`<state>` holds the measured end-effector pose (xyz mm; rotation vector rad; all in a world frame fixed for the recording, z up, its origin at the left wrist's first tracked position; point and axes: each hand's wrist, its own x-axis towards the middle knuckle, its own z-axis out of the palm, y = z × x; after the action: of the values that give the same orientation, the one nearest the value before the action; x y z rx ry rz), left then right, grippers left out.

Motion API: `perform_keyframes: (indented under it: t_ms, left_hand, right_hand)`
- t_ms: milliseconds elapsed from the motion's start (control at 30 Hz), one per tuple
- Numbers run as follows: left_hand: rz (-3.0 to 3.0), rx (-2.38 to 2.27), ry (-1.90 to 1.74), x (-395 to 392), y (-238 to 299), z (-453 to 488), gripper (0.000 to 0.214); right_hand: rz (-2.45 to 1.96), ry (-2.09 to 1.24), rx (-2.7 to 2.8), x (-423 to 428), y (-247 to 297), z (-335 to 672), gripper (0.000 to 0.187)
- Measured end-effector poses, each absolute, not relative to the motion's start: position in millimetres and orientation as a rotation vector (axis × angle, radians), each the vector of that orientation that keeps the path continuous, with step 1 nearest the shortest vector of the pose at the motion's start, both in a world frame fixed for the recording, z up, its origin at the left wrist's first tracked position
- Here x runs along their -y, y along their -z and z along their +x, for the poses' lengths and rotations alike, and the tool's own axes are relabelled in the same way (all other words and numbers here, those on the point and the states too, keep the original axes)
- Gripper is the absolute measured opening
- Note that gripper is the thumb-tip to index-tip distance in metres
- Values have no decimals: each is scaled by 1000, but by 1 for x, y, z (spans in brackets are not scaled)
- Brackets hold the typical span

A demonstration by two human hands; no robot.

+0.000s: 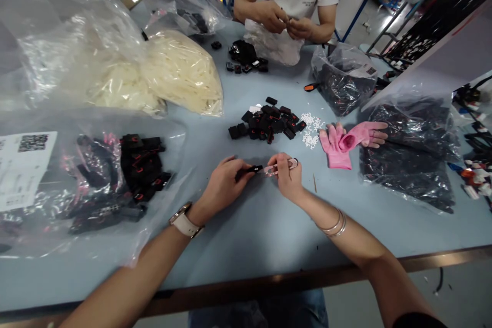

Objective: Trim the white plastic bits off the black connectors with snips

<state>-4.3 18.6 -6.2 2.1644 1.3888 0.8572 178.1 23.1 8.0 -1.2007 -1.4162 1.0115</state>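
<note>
Near the middle of the table, my left hand point(226, 179) pinches a small black plastic part point(254, 168) between thumb and fingers. My right hand point(287, 177) is closed around a small, pale shiny tool with a ring-shaped end point(293, 163); its exact kind is unclear. The tool's narrow tip points left and meets or nearly meets the black part. Beyond my hands lies a pile of black plastic parts point(271, 122), some with red edges. Right beside that pile is a scatter of tiny white pieces point(310, 130).
Pink gloves point(338, 159) lie right of the white pieces. Bags of black parts stand at left point(96, 179) and right point(407, 164). A bag of cream-coloured pieces point(184, 72) sits back left. Across the table, a person's hands point(286, 23) work over a clear bag.
</note>
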Motion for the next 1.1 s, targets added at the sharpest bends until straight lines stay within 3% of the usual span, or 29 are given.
perform_keyframes:
  t_ms: [1100]
  left_hand:
    - [2160, -1403, -906, -18, 9, -5, 11]
  right_hand:
    - [-1309, -717, 1910, -24, -23, 175, 38]
